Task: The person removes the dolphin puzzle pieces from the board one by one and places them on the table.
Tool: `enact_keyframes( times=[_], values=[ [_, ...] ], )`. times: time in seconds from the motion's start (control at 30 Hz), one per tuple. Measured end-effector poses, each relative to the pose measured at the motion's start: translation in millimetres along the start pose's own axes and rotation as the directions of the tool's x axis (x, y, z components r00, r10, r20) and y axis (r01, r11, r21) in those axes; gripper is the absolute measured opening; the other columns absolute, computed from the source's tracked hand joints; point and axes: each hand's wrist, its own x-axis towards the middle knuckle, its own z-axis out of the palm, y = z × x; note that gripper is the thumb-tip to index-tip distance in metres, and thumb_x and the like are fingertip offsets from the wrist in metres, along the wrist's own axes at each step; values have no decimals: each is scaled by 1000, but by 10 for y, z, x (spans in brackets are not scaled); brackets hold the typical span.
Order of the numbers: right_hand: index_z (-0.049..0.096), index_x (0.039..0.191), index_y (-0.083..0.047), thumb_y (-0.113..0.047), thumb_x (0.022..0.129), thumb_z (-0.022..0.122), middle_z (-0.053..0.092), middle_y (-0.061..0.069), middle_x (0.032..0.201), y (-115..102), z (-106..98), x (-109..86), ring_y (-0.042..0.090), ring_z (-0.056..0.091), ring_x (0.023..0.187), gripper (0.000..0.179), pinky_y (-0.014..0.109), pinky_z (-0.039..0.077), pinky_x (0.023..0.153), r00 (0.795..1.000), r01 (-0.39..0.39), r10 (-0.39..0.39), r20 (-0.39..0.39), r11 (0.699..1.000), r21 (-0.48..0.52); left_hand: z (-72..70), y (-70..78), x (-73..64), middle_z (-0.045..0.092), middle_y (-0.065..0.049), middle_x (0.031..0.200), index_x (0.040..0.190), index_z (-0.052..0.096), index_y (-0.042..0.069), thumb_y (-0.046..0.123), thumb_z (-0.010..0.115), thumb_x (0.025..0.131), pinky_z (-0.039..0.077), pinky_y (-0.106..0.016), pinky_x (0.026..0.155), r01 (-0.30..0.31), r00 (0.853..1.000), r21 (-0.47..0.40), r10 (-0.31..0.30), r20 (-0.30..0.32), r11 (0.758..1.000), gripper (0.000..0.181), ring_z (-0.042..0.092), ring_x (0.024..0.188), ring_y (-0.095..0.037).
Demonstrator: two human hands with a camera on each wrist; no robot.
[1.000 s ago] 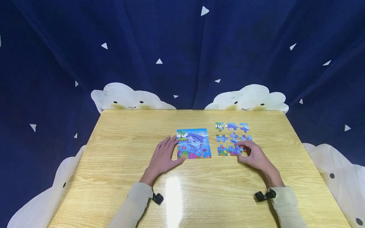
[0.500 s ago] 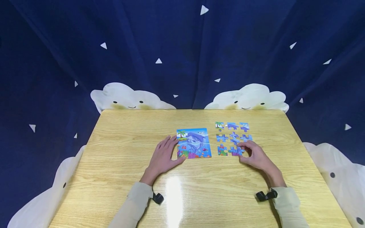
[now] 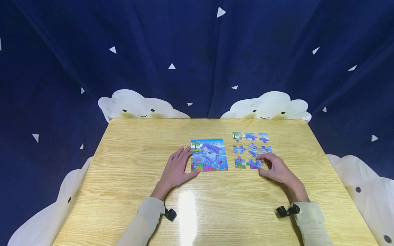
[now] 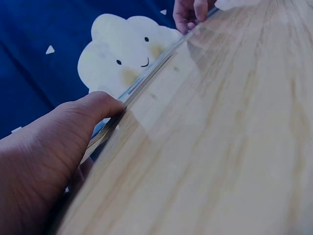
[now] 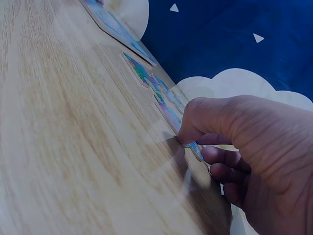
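A square dolphin puzzle board [image 3: 209, 154] lies flat on the table, left of the loose pieces. My left hand [image 3: 175, 171] rests at its left side. Its thumb [image 4: 105, 105] touches the front left corner, and the relaxed fingers lie along the left edge. To the right, several jigsaw pieces [image 3: 238, 149] lie face up in loose rows. My right hand [image 3: 274, 167] is at the front right of these rows. Its thumb and index finger pinch a jigsaw piece [image 5: 193, 148] low at the table. The fingers partly hide that piece, which sits close to the bottom middle piece [image 3: 253, 164].
The wooden table [image 3: 138, 143] reaches back to a dark blue curtain [image 3: 197, 51] with white triangles and cloud shapes. A bright glare patch [image 3: 187, 215] shows on the table between the forearms. Black wrist straps [image 3: 287, 210] sit on both cuffs.
My right hand has shifted slightly to the right, and the front row piece by its fingertips has moved a little right too. The left hand and the board stay put.
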Motion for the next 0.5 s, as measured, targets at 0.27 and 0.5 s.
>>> enact_keyframes(
  times=[0.27, 0.5],
  values=[
    [69, 121, -3, -3, 81, 83, 62, 9, 104, -44, -19, 9, 20, 52, 89, 43, 25, 46, 75, 1000, -13, 13, -2, 1000, -16, -4, 9, -5, 28, 4, 172, 162, 39, 21, 80, 50, 91, 21, -49, 126, 7, 1000, -8, -7, 11, 1000, 92, 17, 160, -23],
    [69, 116, 0, -4, 84, 80, 59, 11, 96, -223, -20, 139, 22, 51, 83, 34, 27, 45, 69, 999, 39, -39, -27, 999, -2, -4, 12, -2, 29, 3, 171, 162, 39, 22, 79, 51, 91, 23, -50, 125, 4, 1000, -8, -4, -1, 1000, 92, 19, 160, -24]
  ],
)
